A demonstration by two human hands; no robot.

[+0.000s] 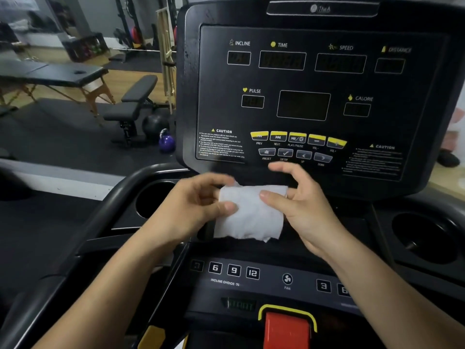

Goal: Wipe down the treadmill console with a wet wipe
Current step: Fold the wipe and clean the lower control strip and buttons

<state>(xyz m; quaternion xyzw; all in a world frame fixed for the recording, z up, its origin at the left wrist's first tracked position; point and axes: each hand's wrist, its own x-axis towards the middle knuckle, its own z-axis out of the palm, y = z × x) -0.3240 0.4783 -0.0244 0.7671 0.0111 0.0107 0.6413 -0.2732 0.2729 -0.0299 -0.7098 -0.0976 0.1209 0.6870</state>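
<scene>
A white wet wipe (251,215) hangs folded between both my hands, just below the treadmill console (314,96). My left hand (198,200) pinches its left edge with thumb and fingers. My right hand (299,200) holds the right edge, thumb across the front and the other fingers raised behind. The console is a black panel with dark displays and a row of yellow buttons (297,138). The wipe does not touch the console.
Cup holders sit at left (156,197) and right (427,235) of the lower deck. Below are incline number keys (234,270), a fan button and a red safety key (286,328). To the left stand a weight bench (133,102), a kettlebell (166,142) and a massage table.
</scene>
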